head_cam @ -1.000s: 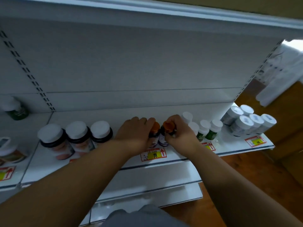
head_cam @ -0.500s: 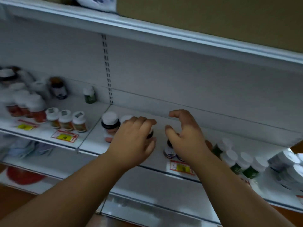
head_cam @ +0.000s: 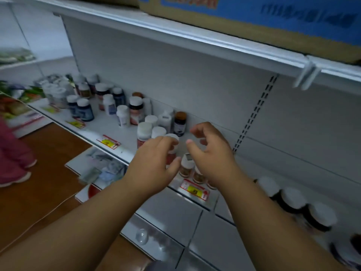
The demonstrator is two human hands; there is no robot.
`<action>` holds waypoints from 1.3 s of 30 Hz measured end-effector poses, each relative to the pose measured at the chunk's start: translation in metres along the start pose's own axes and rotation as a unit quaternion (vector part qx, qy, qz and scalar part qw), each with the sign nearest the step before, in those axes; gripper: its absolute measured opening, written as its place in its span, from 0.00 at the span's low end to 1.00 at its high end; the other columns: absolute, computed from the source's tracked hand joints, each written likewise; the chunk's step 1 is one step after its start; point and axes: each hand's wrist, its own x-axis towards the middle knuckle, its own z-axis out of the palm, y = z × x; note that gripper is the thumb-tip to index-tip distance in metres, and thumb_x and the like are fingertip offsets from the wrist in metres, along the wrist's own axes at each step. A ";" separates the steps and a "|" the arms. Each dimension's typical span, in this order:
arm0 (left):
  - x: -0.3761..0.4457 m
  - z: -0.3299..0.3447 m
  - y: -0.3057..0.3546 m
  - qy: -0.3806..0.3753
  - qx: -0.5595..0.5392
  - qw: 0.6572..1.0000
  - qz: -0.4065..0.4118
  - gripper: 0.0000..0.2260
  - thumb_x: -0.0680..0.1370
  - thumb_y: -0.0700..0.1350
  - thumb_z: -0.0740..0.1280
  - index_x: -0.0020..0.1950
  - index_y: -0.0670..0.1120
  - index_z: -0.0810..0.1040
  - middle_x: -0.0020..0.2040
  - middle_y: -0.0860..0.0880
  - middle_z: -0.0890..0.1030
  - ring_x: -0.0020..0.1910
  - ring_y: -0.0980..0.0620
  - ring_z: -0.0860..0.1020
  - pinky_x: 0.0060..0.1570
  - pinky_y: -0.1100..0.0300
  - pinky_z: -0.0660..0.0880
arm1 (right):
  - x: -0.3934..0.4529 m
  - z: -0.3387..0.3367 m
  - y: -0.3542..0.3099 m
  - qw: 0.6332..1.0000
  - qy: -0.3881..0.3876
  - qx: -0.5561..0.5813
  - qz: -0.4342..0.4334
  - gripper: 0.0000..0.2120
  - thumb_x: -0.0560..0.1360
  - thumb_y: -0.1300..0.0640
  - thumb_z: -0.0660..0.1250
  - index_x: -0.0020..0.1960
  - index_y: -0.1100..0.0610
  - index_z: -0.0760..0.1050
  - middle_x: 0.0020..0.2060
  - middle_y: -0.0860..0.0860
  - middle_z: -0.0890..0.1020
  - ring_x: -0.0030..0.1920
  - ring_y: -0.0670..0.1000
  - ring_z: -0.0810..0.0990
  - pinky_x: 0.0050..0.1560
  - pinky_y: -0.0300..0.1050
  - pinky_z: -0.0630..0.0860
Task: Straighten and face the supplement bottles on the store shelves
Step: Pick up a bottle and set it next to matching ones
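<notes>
Both hands hover over the shelf, neither holding anything that can be seen. The left hand has its grip loosely spread, fingers reaching forward over a white-capped bottle that stands just beyond the fingertips; whether skin touches the cap cannot be told. The right hand is also spread, fingers curved like a claw with bare shelf between thumb and forefinger.

Just below and between the two grips, at the shelf's front edge, stand three small brown bottles in a row, above the yellow price tag. Behind the left grip stands a cluster of white-capped bottles, and beyond the gap between the two grips a dark bottle with a brown cap stands near the back wall.

The step in hand looks like taking up the next group to face. To do it well, each grip should close on one bottle by its cap or shoulders, turn it until the label looks outward, then slide it forward into line with the shelf edge. Light pressure suits these light bottles; a sideways knock would likely topple neighbours, since they stand close together. Working from the front row backward keeps the line true.
</notes>
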 end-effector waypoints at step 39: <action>0.041 0.009 -0.017 -0.285 -0.377 0.872 0.128 0.23 0.74 0.57 0.68 0.67 0.59 0.66 0.52 0.60 0.79 0.47 0.63 0.78 0.46 0.60 0.77 | -0.026 -0.007 -0.042 0.950 0.228 0.072 0.200 0.02 0.75 0.53 0.70 0.45 0.50 0.78 0.40 0.50 0.84 0.43 0.53 0.83 0.45 0.57 0.82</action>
